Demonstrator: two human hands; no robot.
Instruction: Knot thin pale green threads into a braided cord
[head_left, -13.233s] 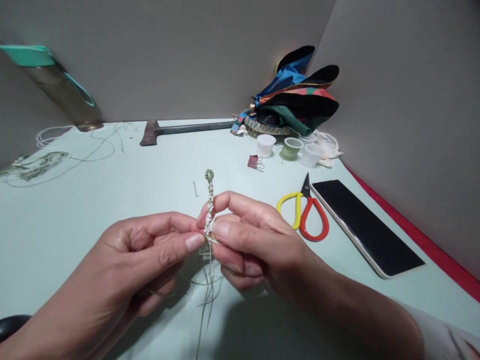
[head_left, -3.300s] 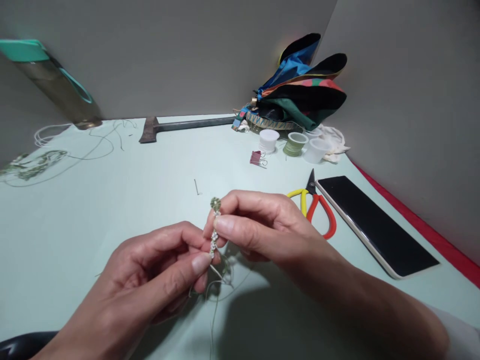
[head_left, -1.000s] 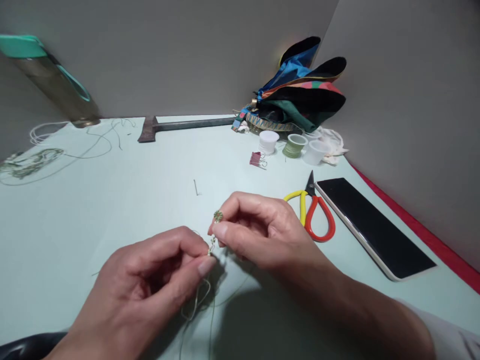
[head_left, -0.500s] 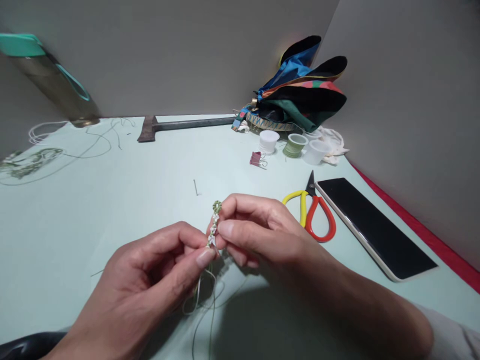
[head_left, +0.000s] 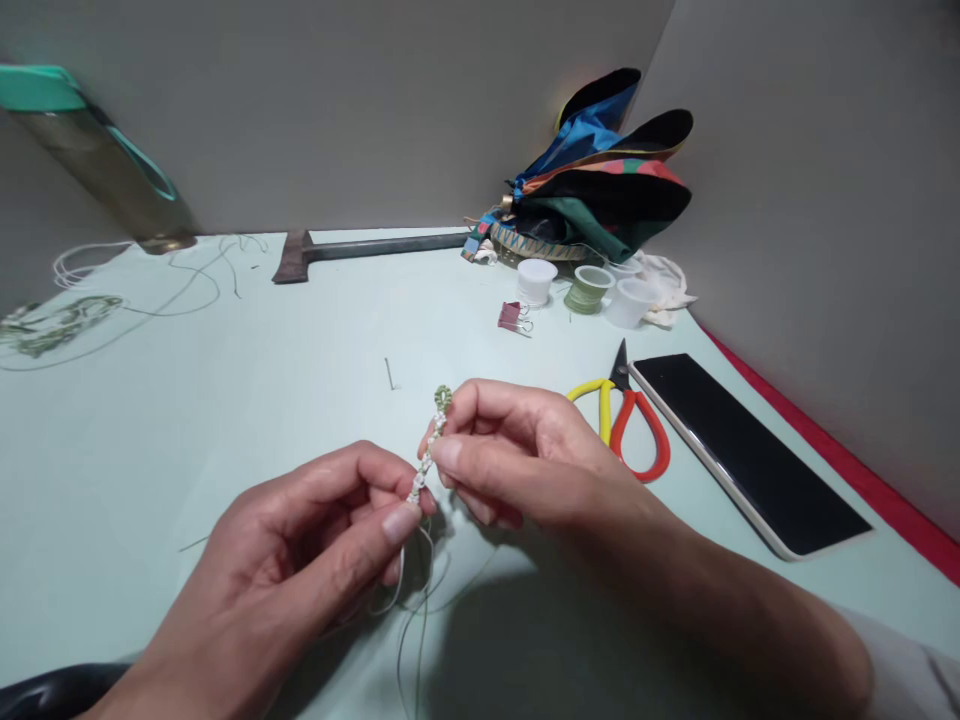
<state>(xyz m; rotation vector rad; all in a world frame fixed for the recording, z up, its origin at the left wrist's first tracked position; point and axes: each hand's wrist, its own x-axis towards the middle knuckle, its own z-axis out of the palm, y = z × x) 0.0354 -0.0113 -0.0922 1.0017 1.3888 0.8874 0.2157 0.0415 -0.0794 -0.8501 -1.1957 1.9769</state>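
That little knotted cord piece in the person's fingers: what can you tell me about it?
It is a slim strand of knotted cord, studded with small pale knots or beads; the view is too small to tell which. A small green ring tops it, and thin loose cords trail from its lower end. It tilts, top leaning right, held above the table. The left hand pinches its lower end; the right hand grips it just below the ring.
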